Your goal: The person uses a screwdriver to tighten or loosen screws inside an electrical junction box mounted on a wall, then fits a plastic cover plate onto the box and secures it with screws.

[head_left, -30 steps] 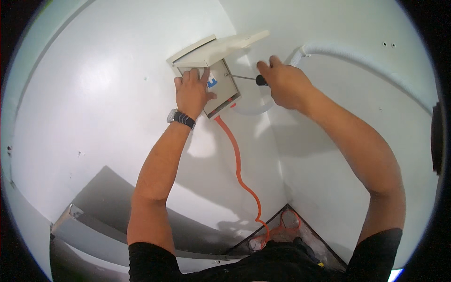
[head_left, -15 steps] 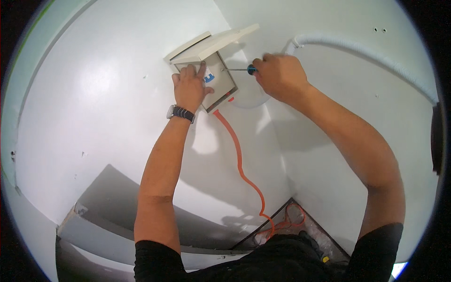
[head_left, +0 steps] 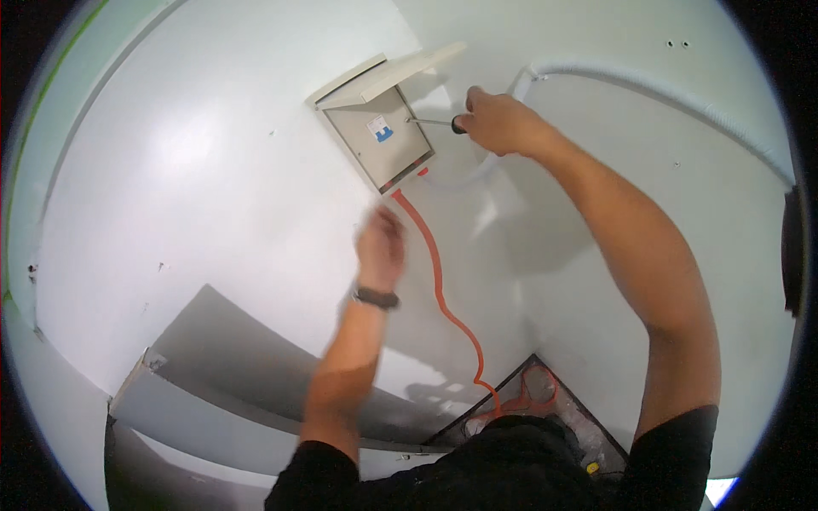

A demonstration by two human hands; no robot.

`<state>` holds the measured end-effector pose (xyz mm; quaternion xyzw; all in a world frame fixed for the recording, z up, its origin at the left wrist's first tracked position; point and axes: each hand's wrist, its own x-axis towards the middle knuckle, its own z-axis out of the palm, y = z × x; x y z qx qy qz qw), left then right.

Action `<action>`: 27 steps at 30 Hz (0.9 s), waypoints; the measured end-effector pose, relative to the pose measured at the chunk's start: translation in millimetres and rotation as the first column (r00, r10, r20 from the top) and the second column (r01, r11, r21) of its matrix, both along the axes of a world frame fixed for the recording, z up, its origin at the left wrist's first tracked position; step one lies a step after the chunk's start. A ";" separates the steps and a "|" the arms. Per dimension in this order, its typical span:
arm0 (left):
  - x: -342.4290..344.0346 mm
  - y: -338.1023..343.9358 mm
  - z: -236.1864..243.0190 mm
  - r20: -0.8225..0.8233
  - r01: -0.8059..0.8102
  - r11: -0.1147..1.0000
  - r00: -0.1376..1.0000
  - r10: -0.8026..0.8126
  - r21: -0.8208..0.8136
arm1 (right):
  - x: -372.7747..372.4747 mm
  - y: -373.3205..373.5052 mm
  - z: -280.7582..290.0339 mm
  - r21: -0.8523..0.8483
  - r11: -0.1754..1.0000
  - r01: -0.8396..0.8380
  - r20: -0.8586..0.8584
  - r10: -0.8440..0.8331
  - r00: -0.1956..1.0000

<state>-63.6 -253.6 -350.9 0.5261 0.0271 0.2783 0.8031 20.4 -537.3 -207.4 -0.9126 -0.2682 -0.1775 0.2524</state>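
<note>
A beige electrical box [head_left: 394,155] hangs on the white wall, its hinged lid [head_left: 400,72] raised. A circuit breaker [head_left: 381,129] with a blue switch shows through the inner cover plate. My right hand [head_left: 503,123] is closed round the dark handle of a screwdriver [head_left: 433,122]. The screwdriver's tip meets a screw at the right side of the plate. Below the box, my left hand [head_left: 382,247] is smeared by motion, apart from the box, and its fingers cannot be made out. A watch [head_left: 376,297] is on the left wrist.
Orange conduit [head_left: 440,272] runs from the box's underside down to the floor corner, where more of it lies coiled. White corrugated conduit [head_left: 656,88] crosses the right wall. A grey ledge [head_left: 213,434] stands at the lower left. Two small holes [head_left: 677,44] mark the upper right wall.
My left hand has come off the cover plate and moved down below the box, baring the breaker. The right hand keeps the screwdriver at the same screw, its grip slightly shifted.
</note>
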 end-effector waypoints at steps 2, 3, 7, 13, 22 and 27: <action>-25.3 -17.6 -89.0 -0.072 0.200 0.879 0.964 -0.255 -0.432 | 4.2 -5.8 -5.5 0.092 0.994 -0.058 -0.097 0.067 0.993; -44.2 -23.1 -126.4 -0.108 0.188 0.809 0.949 -0.295 -0.556 | -0.9 -0.6 -13.9 0.040 0.998 -0.053 0.204 0.044 0.978; -84.8 -61.3 -196.9 -0.313 -0.001 0.725 0.903 -0.296 -0.688 | -11.3 -3.9 -7.5 -0.200 0.978 0.066 0.364 0.011 0.931; -85.1 -39.7 -180.9 -0.250 0.115 0.797 0.915 -0.318 -0.593 | 0.8 -4.1 -16.0 0.103 0.994 -0.036 0.132 0.022 0.991; -90.6 -47.6 -139.7 -0.105 0.289 0.853 0.925 -0.366 -0.435 | -13.3 -6.7 9.5 0.074 0.994 -0.083 -0.090 0.090 0.992; -91.9 -62.0 -121.9 -0.102 0.239 0.896 0.950 -0.296 -0.375 | 4.1 -2.8 -18.5 0.025 0.998 -0.061 0.607 0.034 0.794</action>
